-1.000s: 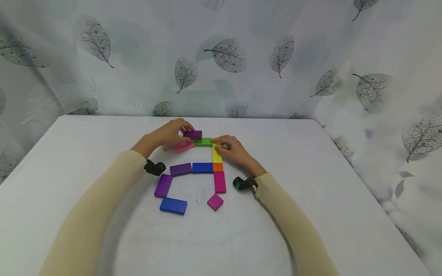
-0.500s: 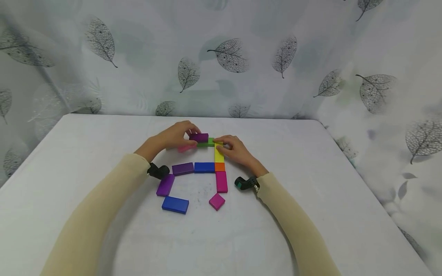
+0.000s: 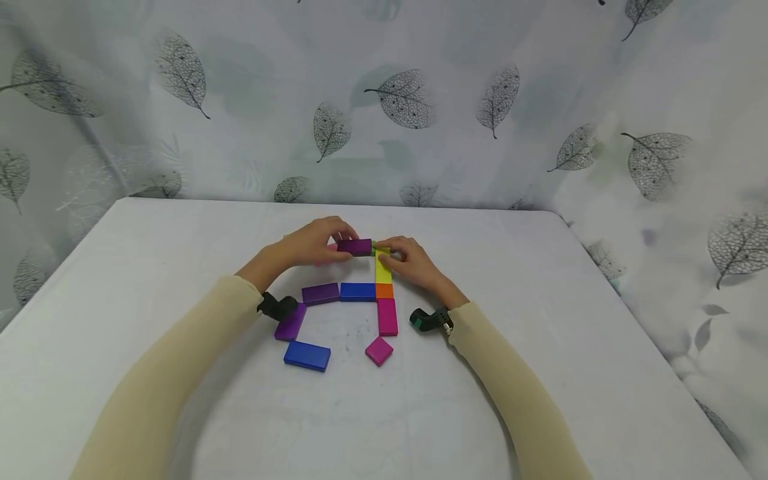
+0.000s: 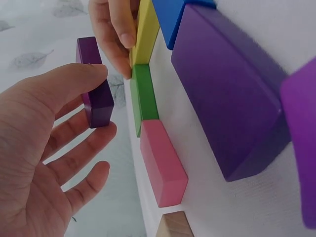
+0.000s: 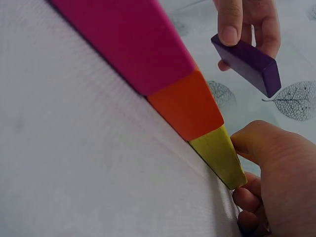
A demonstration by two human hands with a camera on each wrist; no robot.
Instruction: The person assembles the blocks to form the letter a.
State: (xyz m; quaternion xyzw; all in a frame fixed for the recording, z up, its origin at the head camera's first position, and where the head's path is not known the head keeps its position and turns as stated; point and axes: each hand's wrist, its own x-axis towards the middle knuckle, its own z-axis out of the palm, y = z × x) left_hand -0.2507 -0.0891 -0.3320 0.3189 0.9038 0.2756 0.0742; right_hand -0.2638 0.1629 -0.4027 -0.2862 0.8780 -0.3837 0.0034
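Raised over the far side of the layout, a purple block (image 3: 355, 247) is pinched between the thumb and fingers of my left hand (image 3: 309, 244). In the left wrist view, the block hangs clear of the green block (image 4: 144, 94) and pink block (image 4: 162, 163) lying end to end. My right hand (image 3: 415, 263) holds the yellow block (image 3: 383, 272) at its far end, thumb along one side and fingers curled at the end. An orange block (image 5: 187, 106) adjoins the yellow one, followed by a magenta block (image 3: 387, 317). From the head view, the held block mostly covers the green one.
On the white table (image 3: 510, 267) lie a blue block (image 3: 358, 292), a dark purple block (image 3: 321, 293), a violet block (image 3: 291, 323), a nearer blue block (image 3: 307, 357) and a magenta square (image 3: 379, 351). A wooden block (image 4: 174, 227) lies beyond the pink one. Leaf-patterned cloth hangs behind.
My left hand has carried the purple block rightward along the green block, towards my right hand. My right hand stays at the yellow block. The head view has shifted slightly.
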